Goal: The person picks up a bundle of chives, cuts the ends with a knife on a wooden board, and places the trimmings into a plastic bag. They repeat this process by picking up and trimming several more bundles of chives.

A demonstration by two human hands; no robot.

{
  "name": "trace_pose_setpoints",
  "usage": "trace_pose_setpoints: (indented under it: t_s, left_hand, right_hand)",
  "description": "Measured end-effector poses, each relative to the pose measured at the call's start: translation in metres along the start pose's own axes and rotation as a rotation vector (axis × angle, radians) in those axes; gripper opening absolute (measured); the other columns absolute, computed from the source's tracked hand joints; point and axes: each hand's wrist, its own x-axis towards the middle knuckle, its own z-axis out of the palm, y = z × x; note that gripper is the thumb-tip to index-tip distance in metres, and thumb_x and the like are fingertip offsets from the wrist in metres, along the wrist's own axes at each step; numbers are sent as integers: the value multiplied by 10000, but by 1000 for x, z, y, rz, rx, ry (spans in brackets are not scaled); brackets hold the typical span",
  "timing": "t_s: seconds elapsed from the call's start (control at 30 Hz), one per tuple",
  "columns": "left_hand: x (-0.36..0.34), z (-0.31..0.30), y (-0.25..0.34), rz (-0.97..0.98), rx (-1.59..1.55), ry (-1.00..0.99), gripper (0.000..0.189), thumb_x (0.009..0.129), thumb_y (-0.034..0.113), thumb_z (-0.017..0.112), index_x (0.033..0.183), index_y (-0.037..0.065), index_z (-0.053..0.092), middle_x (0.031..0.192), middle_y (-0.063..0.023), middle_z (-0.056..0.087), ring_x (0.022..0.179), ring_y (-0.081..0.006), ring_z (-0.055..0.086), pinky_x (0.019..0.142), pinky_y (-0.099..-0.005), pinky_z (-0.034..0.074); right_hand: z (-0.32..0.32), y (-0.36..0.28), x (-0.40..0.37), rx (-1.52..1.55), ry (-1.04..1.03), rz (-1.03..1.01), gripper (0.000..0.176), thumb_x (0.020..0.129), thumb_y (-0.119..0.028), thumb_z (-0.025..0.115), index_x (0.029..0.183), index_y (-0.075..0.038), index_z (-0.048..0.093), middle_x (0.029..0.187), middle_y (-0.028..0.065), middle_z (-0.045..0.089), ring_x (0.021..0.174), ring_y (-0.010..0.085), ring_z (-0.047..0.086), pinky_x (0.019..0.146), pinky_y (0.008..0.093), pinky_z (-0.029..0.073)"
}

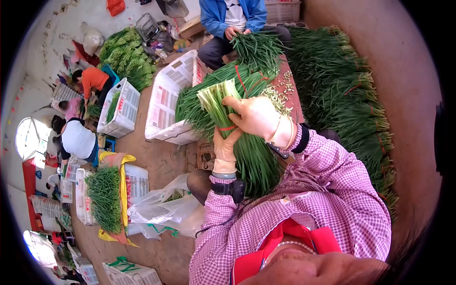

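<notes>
A thick bundle of garlic chives (259, 164) is held up in front of me, its pale stem ends (218, 92) pointing away and its green leaves hanging towards my lap. My left hand (226, 148), in a pale glove, is wrapped round the bundle from below, beside a red band (227, 128). The gloved right hand (254, 116) grips the stems from the other side, its index finger lying along the pale part. Behind the bundle, more chives (194, 107) lie on a low table (293, 88) littered with trimmed stem pieces (280, 97). A dark narrow object (278, 151) shows under my right wrist.
Opposite me a person in a blue jacket (259, 16) handles chives. A white crate (159, 104) stands left of the table. Tied chives (342, 95) line the wall on the right. A plastic bag (166, 206) and another crate (133, 273) are on the left floor.
</notes>
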Motion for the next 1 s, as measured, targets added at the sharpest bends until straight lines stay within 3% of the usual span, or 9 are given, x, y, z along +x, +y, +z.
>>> trace_pose_setpoints:
  t_s: [0.27, 0.33, 0.4, 0.47, 0.53, 0.57, 0.73, 0.87, 1.0]
  left_hand:
    - [-2, 16, 5, 109, 367, 90, 822, 676, 257, 898, 1322, -9, 465, 1204, -99, 603, 1062, -199, 586, 934, -323, 471]
    - [-2, 15, 4, 107, 387, 99, 852, 663, 273, 903, 1332, -13, 459, 1217, -105, 598, 1072, -205, 582, 944, -330, 463]
    - [-1, 15, 2, 106, 403, 114, 883, 650, 288, 908, 1342, -18, 453, 1229, -112, 593, 1082, -210, 578, 954, -337, 455]
    - [0, 15, 1, 190, 540, 108, 928, 645, 310, 910, 1360, -38, 431, 1259, -131, 578, 1110, -219, 564, 977, -345, 440]
    - [-3, 24, 4, 194, 545, 105, 951, 640, 320, 912, 1367, -46, 422, 1267, -140, 572, 1121, -226, 558, 985, -351, 435]
    - [-5, 27, 4, 196, 550, 108, 973, 634, 330, 914, 1374, -54, 413, 1276, -148, 567, 1133, -234, 552, 994, -357, 430]
    - [-2, 22, -5, 217, 630, 100, 991, 620, 336, 918, 1377, -56, 411, 1287, -159, 558, 1153, -242, 542, 1013, -362, 416]
    - [-3, 23, -3, 234, 644, 85, 987, 619, 338, 918, 1374, -52, 416, 1279, -157, 566, 1150, -238, 544, 1021, -361, 411]
    - [-3, 23, 7, 233, 574, 120, 968, 619, 321, 921, 1364, -48, 426, 1273, -148, 573, 1145, -235, 548, 1022, -364, 412]
  right_hand:
    - [19, 13, -1, -125, 88, 40, 95, 843, -137, 613, 865, -75, 544, 537, 98, 580, 466, 309, 605, 435, 420, 493]
    - [8, 15, 3, 177, 330, 67, 103, 889, -123, 619, 888, -45, 553, 553, 91, 586, 461, 274, 591, 440, 380, 475]
    - [-20, 13, 3, 699, 169, 259, 120, 882, -130, 655, 941, -56, 582, 569, 69, 587, 455, 243, 564, 462, 312, 466]
    - [-34, 17, 8, 790, 30, 325, 208, 832, -141, 704, 1011, -80, 616, 735, 47, 651, 623, 224, 608, 591, 304, 498]
    - [-46, 12, 22, 9, 227, -364, 274, 767, -189, 733, 1010, -91, 654, 919, 36, 690, 934, 230, 646, 771, 362, 500]
    - [-47, 7, 25, -94, 264, -411, 273, 710, -198, 738, 964, -118, 678, 1046, 9, 677, 1096, 242, 586, 933, 412, 444]
    - [-19, 33, 33, -46, 229, -475, 130, 747, -117, 710, 855, -70, 653, 1019, 48, 676, 1044, 273, 614, 986, 456, 436]
    - [-54, 38, 28, 362, 282, -212, 134, 809, -105, 684, 866, 8, 640, 949, 112, 689, 907, 272, 657, 830, 375, 514]
    - [-100, 59, -13, 1016, -323, 232, 390, 989, -295, 570, 808, 23, 704, 804, 88, 719, 777, 153, 668, 739, 317, 525]
